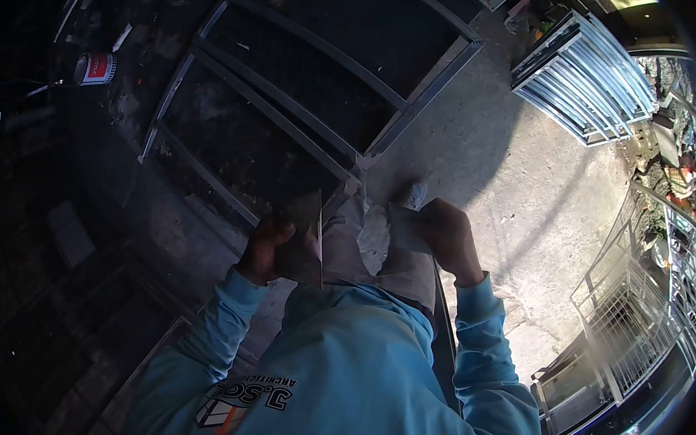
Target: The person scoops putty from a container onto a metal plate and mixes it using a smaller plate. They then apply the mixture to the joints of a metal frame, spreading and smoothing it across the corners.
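My left hand [262, 247] is closed on a thin flat plate [305, 243], held on edge in front of my waist with its bright rim facing right. Its thumb lies on the plate's face. On the other side, my right hand [454, 238] grips a dark flat piece [407, 227] over my thigh; its material is hard to make out in the shade. The two pieces are apart. Beyond my hands lies a metal frame [305, 38] of dark bars, one corner near my knees.
A stack of silvery metal frames [583, 81] stands on the concrete floor [542, 192] at upper right. Metal grilles [626, 313] lean along the right side. A red-and-white can [96, 69] is at far left. The left side is deep in shadow.
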`<state>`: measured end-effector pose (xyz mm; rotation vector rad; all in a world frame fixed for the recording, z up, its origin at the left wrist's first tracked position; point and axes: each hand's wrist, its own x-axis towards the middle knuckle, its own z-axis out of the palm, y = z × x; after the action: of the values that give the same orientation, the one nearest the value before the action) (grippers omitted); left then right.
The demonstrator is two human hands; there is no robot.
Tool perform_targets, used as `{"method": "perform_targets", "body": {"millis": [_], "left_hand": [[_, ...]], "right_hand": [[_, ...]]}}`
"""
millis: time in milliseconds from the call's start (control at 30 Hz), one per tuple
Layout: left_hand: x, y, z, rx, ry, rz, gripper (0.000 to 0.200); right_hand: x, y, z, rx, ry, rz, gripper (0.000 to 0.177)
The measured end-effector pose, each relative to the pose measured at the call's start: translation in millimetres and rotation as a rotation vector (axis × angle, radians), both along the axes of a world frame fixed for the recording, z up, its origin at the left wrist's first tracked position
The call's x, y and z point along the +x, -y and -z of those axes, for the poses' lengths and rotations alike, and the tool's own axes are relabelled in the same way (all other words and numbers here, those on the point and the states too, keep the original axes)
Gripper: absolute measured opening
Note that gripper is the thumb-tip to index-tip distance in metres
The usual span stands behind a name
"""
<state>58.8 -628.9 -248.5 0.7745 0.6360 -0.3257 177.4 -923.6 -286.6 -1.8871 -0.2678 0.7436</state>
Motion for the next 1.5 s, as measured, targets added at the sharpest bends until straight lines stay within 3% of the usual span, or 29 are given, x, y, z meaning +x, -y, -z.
{"method": "perform_targets", "body": {"millis": [33,100,233,333,400,433,467,500,533,600,633,700,733,1033,1100,1167,1200,1233,1300,1500], "left_hand": [[-3,4,3,0.007,-0.006,0.016,0.051],[-9,12,7,-0.002,-0.130,0.070,0.048],[0,53,6,-0.055,-0.201,0.222,0.047],[21,82,-11,-0.014,-0.159,0.279,0.043],[28,87,-11,-0.093,-0.085,0.184,0.040],[36,89,-12,-0.088,-0.073,0.186,0.040],[43,93,-12,0.124,0.031,0.219,0.038],[52,96,-11,0.340,0.142,0.244,0.037],[59,100,-16,0.343,0.156,0.236,0.037],[75,110,-30,0.679,0.370,0.313,0.038],[78,114,-35,0.683,0.383,0.310,0.038],[81,119,-42,0.761,0.436,0.331,0.039],[81,121,-43,0.762,0.441,0.327,0.039],[64,137,-61,0.910,0.414,0.305,0.039],[61,133,-58,0.881,0.417,0.457,0.038],[57,131,-55,0.883,0.438,0.481,0.038],[56,129,-54,0.887,0.463,0.524,0.038],[53,124,-47,0.883,0.458,0.502,0.038],[49,108,-29,0.711,0.313,0.313,0.037],[77,45,2,0.751,0.214,0.034,0.040]], "right_hand": [[-3,7,-1,0.007,-0.006,0.016,0.020],[-8,19,-1,0.452,-0.523,0.060,0.028],[-23,-1,2,0.769,-0.681,-0.035,0.034],[-31,9,13,0.570,-0.682,0.040,0.035],[-34,29,31,0.490,-0.682,0.025,0.036],[-38,41,34,0.518,-0.764,0.219,0.035],[-42,51,36,0.539,-0.846,0.410,0.034],[-35,56,26,0.541,-0.830,0.395,0.034],[-26,63,6,0.469,-0.558,0.484,0.033],[-26,69,-7,0.366,-0.095,0.593,0.025],[-23,68,-22,0.371,-0.082,0.591,0.025],[-16,65,-56,0.199,0.627,0.309,0.022],[-13,61,-67,0.220,0.699,0.264,0.023],[-1,43,-75,0.096,0.810,0.069,0.023],[8,39,-74,0.081,0.812,0.044,0.021],[18,34,-61,0.168,0.480,0.321,0.014],[27,38,-47,0.216,0.242,0.346,0.015],[38,37,-41,0.209,0.243,0.324,0.015],[65,27,-29,0.462,-0.251,0.471,0.023],[103,-15,36,0.237,-0.017,0.364,0.024]]}}
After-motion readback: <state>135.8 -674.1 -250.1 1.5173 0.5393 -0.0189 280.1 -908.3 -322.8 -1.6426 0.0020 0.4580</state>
